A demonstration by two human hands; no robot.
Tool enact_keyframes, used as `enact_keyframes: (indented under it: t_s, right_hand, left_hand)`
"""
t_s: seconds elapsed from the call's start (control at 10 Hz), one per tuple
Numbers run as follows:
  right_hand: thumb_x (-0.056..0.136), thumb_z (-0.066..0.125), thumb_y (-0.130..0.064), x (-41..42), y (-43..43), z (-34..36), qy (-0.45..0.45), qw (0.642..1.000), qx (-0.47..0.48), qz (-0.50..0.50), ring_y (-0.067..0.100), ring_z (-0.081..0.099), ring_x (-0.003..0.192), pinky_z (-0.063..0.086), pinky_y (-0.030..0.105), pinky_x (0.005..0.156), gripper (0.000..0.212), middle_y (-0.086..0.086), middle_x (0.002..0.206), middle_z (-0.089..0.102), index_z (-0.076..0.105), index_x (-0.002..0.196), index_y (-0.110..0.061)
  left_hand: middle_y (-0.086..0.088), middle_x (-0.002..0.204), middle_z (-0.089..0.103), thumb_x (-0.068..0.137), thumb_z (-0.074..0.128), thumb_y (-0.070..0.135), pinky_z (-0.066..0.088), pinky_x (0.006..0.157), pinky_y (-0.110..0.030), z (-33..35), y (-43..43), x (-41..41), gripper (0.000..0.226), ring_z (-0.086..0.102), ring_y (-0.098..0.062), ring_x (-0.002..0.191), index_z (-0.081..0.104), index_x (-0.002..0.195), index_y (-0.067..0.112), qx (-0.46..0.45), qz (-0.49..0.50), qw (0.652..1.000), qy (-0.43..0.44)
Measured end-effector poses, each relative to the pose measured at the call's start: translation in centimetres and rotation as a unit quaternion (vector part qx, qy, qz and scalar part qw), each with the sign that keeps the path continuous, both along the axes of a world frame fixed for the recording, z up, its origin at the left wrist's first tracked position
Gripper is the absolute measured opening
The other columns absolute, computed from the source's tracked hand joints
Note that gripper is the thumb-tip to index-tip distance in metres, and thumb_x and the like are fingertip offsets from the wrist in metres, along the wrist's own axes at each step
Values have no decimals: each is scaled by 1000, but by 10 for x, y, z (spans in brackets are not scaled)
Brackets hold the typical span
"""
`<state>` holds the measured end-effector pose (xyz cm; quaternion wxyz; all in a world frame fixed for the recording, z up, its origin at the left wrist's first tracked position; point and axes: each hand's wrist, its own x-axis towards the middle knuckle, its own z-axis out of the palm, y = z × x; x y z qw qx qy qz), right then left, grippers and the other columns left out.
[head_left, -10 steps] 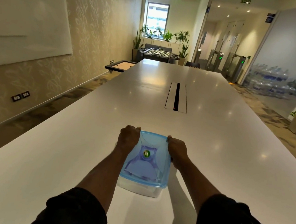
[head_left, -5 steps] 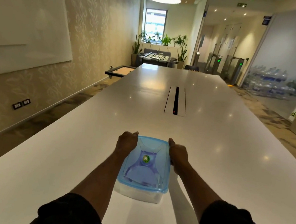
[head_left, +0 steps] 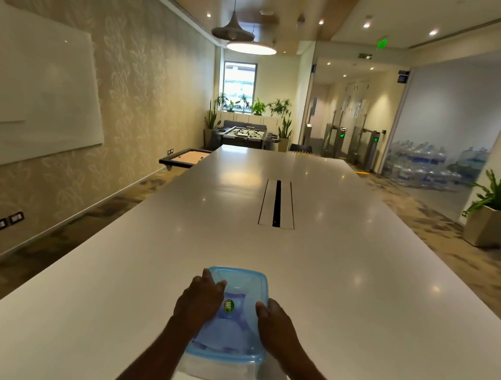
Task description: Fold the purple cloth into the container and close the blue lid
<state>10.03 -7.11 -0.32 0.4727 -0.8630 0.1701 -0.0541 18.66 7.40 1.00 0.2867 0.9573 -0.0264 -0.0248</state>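
Observation:
A clear plastic container (head_left: 219,370) stands on the white table (head_left: 354,307) near its front edge. The translucent blue lid (head_left: 243,284) with a green round sticker lies on top of it. The purple cloth (head_left: 230,325) shows faintly through the lid, inside the container. My left hand (head_left: 200,301) rests flat on the lid's left half, fingers spread toward the far corner. My right hand (head_left: 276,321) presses on the lid's right edge, fingers curled over the rim.
A black cable slot (head_left: 278,203) runs down the middle of the table. A potted plant (head_left: 495,210) stands on the floor to the right. A whiteboard (head_left: 35,92) hangs on the left wall; a foosball table (head_left: 245,134) stands beyond the table's far end.
Both hands have come back from the lid's far corners toward its middle and sides. The view has tilted upward, so the container sits lower in the frame.

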Motion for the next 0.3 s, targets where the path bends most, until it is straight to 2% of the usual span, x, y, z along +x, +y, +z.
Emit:
enact_keyframes:
  t_s: [0.1, 0.2, 0.3]
  right_hand:
    - [101, 36, -32, 0, -2, 1, 7, 1000, -11, 9, 28, 62, 102, 44, 29, 78, 32, 14, 115, 67, 58, 112, -11]
    - [101, 36, -35, 8, -5, 0, 12, 999, -30, 9, 26, 60, 111, 39, 24, 75, 33, 12, 123, 65, 56, 119, -15]
    - [100, 38, -40, 9, 1, -6, 23, 999, -39, -30, 24, 57, 120, 41, 24, 83, 37, 10, 131, 62, 54, 127, -20]
  left_hand:
    - [-25, 134, 46, 99, 35, 44, 41, 99, -43, 4, 0, -4, 62, 51, -40, 119, 23, 145, 3, 50, -14, 998, -22]
    - [-22, 139, 44, 99, 31, 44, 42, 99, -40, 4, -1, 0, 61, 50, -37, 122, 21, 146, 6, 71, -24, 997, -28]
    - [-15, 141, 42, 97, 30, 51, 37, 102, -33, -3, -3, -3, 64, 49, -31, 125, 17, 149, 14, 73, 14, 997, 9]
